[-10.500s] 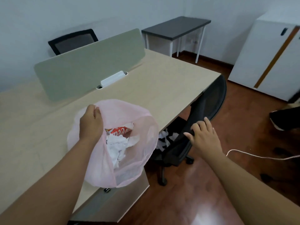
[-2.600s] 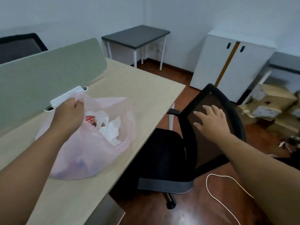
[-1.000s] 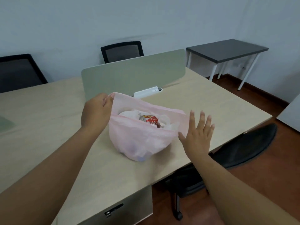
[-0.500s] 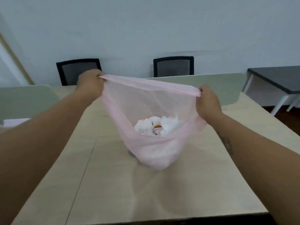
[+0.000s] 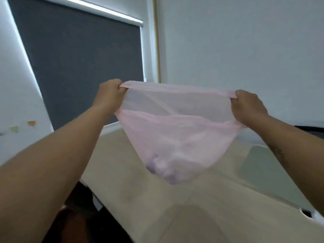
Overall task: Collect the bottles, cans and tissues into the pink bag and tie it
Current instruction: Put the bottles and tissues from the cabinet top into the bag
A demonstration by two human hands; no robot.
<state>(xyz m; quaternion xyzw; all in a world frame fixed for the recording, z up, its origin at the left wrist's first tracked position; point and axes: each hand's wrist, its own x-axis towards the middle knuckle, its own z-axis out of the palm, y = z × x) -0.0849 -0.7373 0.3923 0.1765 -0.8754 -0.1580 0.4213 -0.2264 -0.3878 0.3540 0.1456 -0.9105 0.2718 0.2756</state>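
The thin pink bag (image 5: 177, 130) hangs in the air above the beige desk (image 5: 140, 199), stretched wide between both hands. My left hand (image 5: 109, 95) grips the rim's left corner and my right hand (image 5: 249, 106) grips the right corner. Pale crumpled tissues and darker, bluish lumps show blurred through the plastic at the bag's bottom (image 5: 168, 169). I cannot make out single cans or bottles inside.
A window with a dark grey roller blind (image 5: 78, 64) fills the wall on the left. A pale green desk divider (image 5: 259, 169) stands at the right, with a white clamp (image 5: 313, 214) at its end. Dark floor and a chair shape (image 5: 82, 211) lie below the desk's left edge.
Both hands still hold the bag's rim. The bag has been lifted clear of the desk and the view has swung left toward the window. The bag's contents now look blurred.
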